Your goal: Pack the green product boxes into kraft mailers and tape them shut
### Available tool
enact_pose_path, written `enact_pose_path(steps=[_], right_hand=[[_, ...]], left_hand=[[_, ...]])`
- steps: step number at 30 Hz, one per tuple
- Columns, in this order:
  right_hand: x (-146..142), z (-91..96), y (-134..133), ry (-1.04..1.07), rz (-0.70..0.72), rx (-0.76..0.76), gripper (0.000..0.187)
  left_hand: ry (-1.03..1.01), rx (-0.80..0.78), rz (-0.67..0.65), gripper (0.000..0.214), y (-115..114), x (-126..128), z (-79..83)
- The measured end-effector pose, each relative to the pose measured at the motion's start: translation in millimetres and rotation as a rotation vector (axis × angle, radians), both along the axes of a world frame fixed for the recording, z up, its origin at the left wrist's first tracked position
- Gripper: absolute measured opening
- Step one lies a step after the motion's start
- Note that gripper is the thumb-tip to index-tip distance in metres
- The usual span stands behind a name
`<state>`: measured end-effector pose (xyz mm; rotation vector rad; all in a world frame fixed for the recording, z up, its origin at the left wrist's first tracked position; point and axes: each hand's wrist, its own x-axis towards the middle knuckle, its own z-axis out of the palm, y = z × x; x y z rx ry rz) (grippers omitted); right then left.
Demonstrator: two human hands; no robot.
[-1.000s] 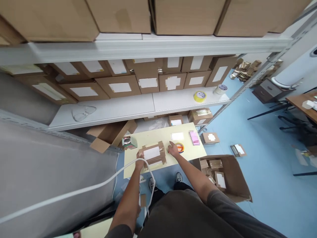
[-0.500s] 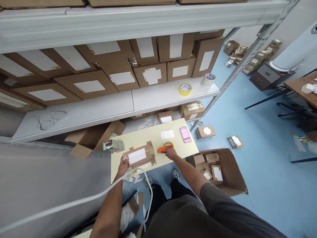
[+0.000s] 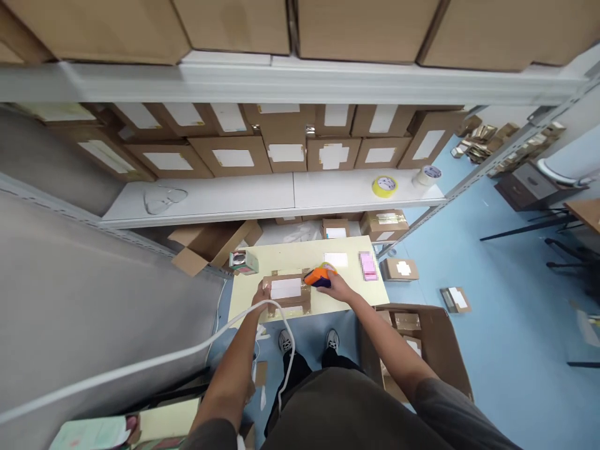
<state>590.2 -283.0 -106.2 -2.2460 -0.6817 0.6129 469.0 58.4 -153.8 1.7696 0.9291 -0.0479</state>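
Note:
A small brown cardboard parcel (image 3: 287,294) with a white label lies on the pale yellow table (image 3: 281,253). My left hand (image 3: 260,292) rests on the parcel's left edge, fingers curled against it. My right hand (image 3: 334,286) is closed round an orange tape dispenser (image 3: 317,277), held at the parcel's right end just above the table. A white label sheet (image 3: 335,259) and a pink pad (image 3: 367,265) lie on the table beyond my right hand.
A small green box (image 3: 242,262) stands at the table's left corner. An open carton (image 3: 440,350) of small parcels sits on the blue floor at right. Shelving ahead holds labelled cartons, a yellow tape roll (image 3: 384,185) and a white one (image 3: 425,175). A white cable (image 3: 187,350) crosses my left arm.
My right hand closed on the orange tape dispenser, lifted it off the table and carried it left to the parcel's right end. My left hand stayed on the parcel.

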Motion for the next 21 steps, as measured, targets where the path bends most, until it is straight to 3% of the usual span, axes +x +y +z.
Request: enact_pose_path(steps=[3,7,11,14,17,19,21], right_hand=[[-19,16.9,39,0.086,0.066,0.098,0.072],[-36,11.1,78,0.241,0.149,0.224,0.070],[-36,-2.7,85,0.380,0.115,0.237,0.070],[-33,-6.9,83,0.443,0.099,0.254,0.071],[-32,-7.3,82,0.475,0.115,0.282,0.072],[-32,-7.7,82,0.474,0.127,0.291,0.073],[-31,-8.7,82,0.459,0.137,0.282,0.073]], left_hand=[[0.000,0.005,-0.043,0.056,-5,0,4.0],[0.040,0.001,-0.077,0.063,-7,-2,6.2],[0.073,0.003,-0.096,0.068,-8,-5,10.4],[0.138,0.112,-0.054,0.076,-13,-9,21.1],[0.069,0.235,0.019,0.060,-24,-14,35.0],[0.038,0.081,0.017,0.045,-33,-14,42.4],[0.079,-0.184,-0.020,0.053,-41,-12,46.9]])
